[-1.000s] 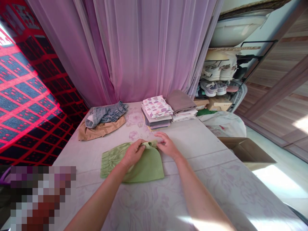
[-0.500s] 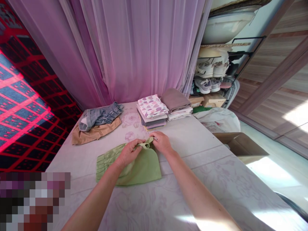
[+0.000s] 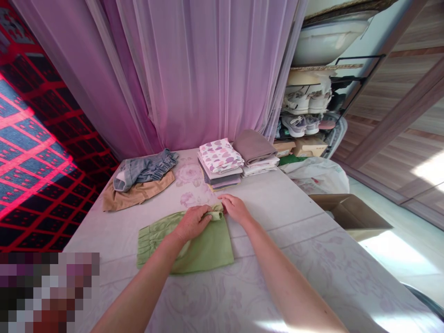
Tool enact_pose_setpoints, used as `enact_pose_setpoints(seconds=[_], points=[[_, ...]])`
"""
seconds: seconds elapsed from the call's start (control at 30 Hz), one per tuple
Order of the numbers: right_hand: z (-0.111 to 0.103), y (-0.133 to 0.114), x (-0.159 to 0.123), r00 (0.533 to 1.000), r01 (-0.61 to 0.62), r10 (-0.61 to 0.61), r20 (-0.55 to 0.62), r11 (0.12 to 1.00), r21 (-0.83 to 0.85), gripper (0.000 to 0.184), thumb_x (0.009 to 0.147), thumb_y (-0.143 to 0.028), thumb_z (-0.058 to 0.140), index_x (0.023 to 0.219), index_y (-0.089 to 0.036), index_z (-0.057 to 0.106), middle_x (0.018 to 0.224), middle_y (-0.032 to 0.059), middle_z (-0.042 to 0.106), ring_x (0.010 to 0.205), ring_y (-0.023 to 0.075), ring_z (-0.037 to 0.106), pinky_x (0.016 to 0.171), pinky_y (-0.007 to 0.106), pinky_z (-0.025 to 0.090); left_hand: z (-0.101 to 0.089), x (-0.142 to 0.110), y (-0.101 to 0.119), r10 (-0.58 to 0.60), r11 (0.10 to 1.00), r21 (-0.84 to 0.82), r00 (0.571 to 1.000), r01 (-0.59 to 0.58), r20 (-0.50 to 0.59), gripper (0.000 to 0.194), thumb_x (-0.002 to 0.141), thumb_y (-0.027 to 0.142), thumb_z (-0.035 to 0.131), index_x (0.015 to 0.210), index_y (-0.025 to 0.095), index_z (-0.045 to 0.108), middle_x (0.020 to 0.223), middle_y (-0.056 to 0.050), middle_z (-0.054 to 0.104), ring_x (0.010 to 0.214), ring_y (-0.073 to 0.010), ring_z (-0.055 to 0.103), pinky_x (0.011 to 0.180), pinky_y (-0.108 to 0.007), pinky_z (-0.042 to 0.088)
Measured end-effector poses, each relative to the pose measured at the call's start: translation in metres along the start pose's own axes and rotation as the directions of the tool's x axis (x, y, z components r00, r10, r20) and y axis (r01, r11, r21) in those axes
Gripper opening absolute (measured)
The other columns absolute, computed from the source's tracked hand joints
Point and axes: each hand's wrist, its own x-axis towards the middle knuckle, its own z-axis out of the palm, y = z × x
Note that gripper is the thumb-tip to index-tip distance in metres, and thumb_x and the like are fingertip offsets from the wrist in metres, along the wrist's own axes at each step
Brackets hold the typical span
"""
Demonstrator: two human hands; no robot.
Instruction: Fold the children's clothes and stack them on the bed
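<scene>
Where your hands are: L hand [image 3: 192,223] pinching top of green garment [image 3: 208,249], narrow grip; R hand [image 3: 236,208] loose, fingers spread, just beside it;
Garment pos: flat on table [image 3: 277,203], 6 o'clock of folded stack [image 3: 220,157];

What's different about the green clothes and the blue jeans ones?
The green cloth garment lies spread on the table, with its top folded under the left hand. The blue denim garment sits bunched on a tan garment, away from the hands. Green is smooth; denim looks thicker. Both have gathered waistbands.
</scene>
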Motion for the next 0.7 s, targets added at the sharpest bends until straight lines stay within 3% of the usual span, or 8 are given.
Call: enact_pose_setpoints(seconds=[0.17, 0.27, 0.37, 0.53, 0.7], points=[[0.009, 0.006, 0.002, 0.999, -0.043, 0.043, 0.014, 0.999, 0.014, 0.029, 0.082, -0.028, 0.059, 0.11, -0.023, 0.067, 0.085, 0.0003, 0.073, 0.076, 0.015, 0.065, 0.072, 0.024, 0.048, 0.003, 0.007, 0.0, -0.143, 0.988, 0.052, 0.99, 0.143, -0.01, 0.015, 0.087, 0.029, 0.045, 0.085, 0.022, 0.058, 0.075, 0.0, 0.062, 0.073, -0.0163, 0.056, 0.068, -0.026, 0.04], [0.01, 0.007, 0.002, 0.989, -0.095, 0.097, -0.112, 0.995, 0.023, 0.026, 0.087, -0.025, 0.051, 0.107, -0.023, 0.067, 0.092, 0.0022, 0.074, 0.083, 0.0149, 0.066, 0.078, 0.024, 0.047, 0.004, 0.018, -0.001, -0.25, 0.962, 0.101, 0.968, 0.252, -0.035, 0.015, 0.087, 0.032, 0.048, 0.086, 0.022, 0.059, 0.073, 0.001, 0.062, 0.071, -0.0163, 0.056, 0.065, -0.026, 0.038], [0.007, 0.004, -0.001, 0.977, -0.107, 0.114, -0.18, 0.993, 0.048, 0.029, 0.093, -0.031, 0.042, 0.104, -0.022, 0.067, 0.091, 0.0032, 0.073, 0.083, 0.0153, 0.067, 0.077, 0.025, 0.047, 0.004, 0.028, -0.003, -0.308, 0.941, 0.122, 0.949, 0.314, -0.066, 0.018, 0.088, 0.035, 0.049, 0.09, 0.022, 0.061, 0.076, -0.001, 0.064, 0.073, -0.0174, 0.057, 0.065, -0.027, 0.037], [0.006, -0.003, -0.009, 0.981, -0.113, 0.105, -0.162, 0.993, -0.044, 0.035, 0.087, -0.045, 0.052, 0.111, -0.023, 0.065, 0.085, 0.0019, 0.072, 0.077, 0.0168, 0.066, 0.073, 0.026, 0.046, 0.008, 0.036, -0.006, -0.345, 0.929, 0.116, 0.936, 0.351, -0.073, 0.026, 0.086, 0.039, 0.054, 0.105, 0.023, 0.062, 0.083, -0.002, 0.069, 0.077, -0.0188, 0.062, 0.066, -0.027, 0.041], [0.009, -0.007, -0.009, 0.985, -0.157, 0.138, -0.105, 0.967, -0.201, 0.021, 0.085, -0.035, 0.055, 0.093, -0.025, 0.072, 0.086, 0.0016, 0.073, 0.078, 0.0163, 0.065, 0.069, 0.024, 0.044, 0.006, 0.031, -0.013, -0.309, 0.941, 0.122, 0.949, 0.315, -0.067, 0.034, 0.086, 0.034, 0.055, 0.118, 0.025, 0.058, 0.097, -0.002, 0.072, 0.086, -0.018, 0.064, 0.075, -0.027, 0.045]])
